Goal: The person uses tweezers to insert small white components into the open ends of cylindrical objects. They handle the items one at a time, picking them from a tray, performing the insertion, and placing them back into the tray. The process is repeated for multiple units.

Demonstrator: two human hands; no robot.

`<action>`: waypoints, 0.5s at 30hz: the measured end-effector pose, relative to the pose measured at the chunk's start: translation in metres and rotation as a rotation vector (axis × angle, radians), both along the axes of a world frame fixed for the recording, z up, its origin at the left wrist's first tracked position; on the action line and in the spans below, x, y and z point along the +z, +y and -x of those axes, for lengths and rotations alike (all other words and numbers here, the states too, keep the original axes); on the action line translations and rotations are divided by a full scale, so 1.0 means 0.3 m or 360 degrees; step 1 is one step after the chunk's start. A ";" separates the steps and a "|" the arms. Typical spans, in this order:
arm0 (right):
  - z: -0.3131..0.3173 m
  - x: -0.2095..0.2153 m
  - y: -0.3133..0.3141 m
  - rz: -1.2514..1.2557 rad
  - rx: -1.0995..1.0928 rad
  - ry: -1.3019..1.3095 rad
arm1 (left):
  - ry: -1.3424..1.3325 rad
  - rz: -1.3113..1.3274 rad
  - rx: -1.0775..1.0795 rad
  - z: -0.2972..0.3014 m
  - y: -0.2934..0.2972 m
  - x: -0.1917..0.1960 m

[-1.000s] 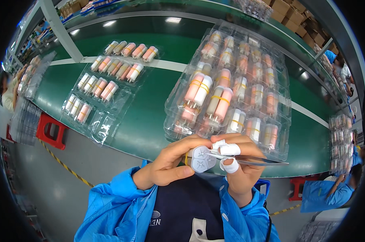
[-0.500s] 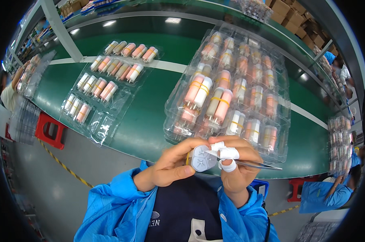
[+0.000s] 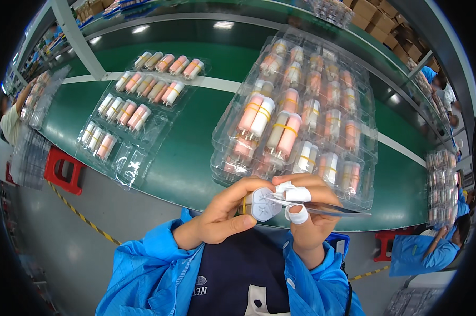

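My left hand [image 3: 223, 217] is closed around a bundle of cylinders [image 3: 265, 205] with a yellow rubber band. Its grey three-lobed end, with star-shaped marks, faces right. My right hand [image 3: 317, 203] has white wraps on several fingers and grips metal tweezers [image 3: 339, 211]. The tips of the tweezers are at the grey end, near its right upper lobe; whether they touch it I cannot tell. Beyond my hands is a stack of clear plastic trays [image 3: 367, 158] filled with banded pink, white and grey cylinders. Two banded bundles [image 3: 256, 116] lie on top of the stack.
A second clear tray [image 3: 135, 171], partly filled with similar cylinders, rests on the green conveyor belt [image 3: 190, 137] to the left. Red stools [image 3: 64, 171] stand below the belt's edge. Other people [image 3: 422, 250] work at both sides. A metal post [image 3: 80, 42] rises at the far left.
The tweezers have turned slightly in my right hand, and more of their blades show. My left hand still holds the bundle in nearly the same place. The view has shifted a little.
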State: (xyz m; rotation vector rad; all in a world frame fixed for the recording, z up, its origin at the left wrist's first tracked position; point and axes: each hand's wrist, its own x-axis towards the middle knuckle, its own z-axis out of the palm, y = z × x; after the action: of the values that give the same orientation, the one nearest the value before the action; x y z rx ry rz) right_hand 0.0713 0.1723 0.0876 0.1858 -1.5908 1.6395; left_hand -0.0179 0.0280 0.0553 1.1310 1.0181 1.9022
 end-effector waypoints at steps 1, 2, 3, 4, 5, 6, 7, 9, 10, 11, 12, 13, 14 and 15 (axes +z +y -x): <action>-0.001 0.004 0.001 -0.0055 -0.0015 -0.0010 | 0.0118 0.0007 0.0069 0.002 0.001 0.002; -0.001 0.006 0.003 -0.0110 -0.0030 -0.0020 | 0.0236 0.0014 0.0138 0.005 0.002 0.006; -0.002 0.006 0.004 -0.0153 -0.0055 -0.0003 | 0.0355 0.0020 0.0206 0.008 0.004 0.010; -0.003 0.005 0.005 -0.0196 -0.0080 0.0015 | 0.0474 0.0014 0.0293 0.009 0.007 0.013; -0.003 0.004 0.005 -0.0239 -0.0105 0.0032 | 0.0592 0.0007 0.0380 0.009 0.012 0.015; -0.004 0.002 0.005 -0.0249 -0.0117 0.0035 | 0.0711 0.0000 0.0468 0.009 0.017 0.017; -0.004 -0.001 0.003 -0.0259 -0.0129 0.0039 | 0.0777 -0.0001 0.0528 0.009 0.020 0.018; -0.010 -0.007 -0.004 -0.0166 -0.0110 0.0009 | 0.0907 -0.0004 0.0646 0.009 0.026 0.018; -0.014 -0.011 -0.011 -0.0062 -0.0079 -0.0024 | 0.0943 0.0002 0.0674 0.008 0.027 0.017; -0.017 -0.014 -0.015 0.0041 -0.0048 -0.0057 | 0.0979 0.0007 0.0702 0.008 0.029 0.013; -0.018 -0.019 -0.016 0.0127 -0.0001 -0.0044 | 0.1015 0.0012 0.0730 0.007 0.029 0.009; -0.018 -0.024 -0.017 0.0212 0.0046 -0.0031 | 0.1035 -0.0002 0.0742 0.005 0.030 0.005; -0.020 -0.027 -0.018 0.0297 0.0094 -0.0019 | 0.1055 -0.0015 0.0754 0.003 0.032 0.002; -0.020 -0.025 -0.019 0.0295 0.0096 -0.0008 | 0.1075 -0.0029 0.0767 0.001 0.033 -0.001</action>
State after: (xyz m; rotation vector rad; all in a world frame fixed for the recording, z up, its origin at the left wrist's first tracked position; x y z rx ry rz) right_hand 0.0773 0.1665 0.0801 0.1336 -1.4396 1.8241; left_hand -0.0183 0.0378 0.0548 1.7165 1.7699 1.9079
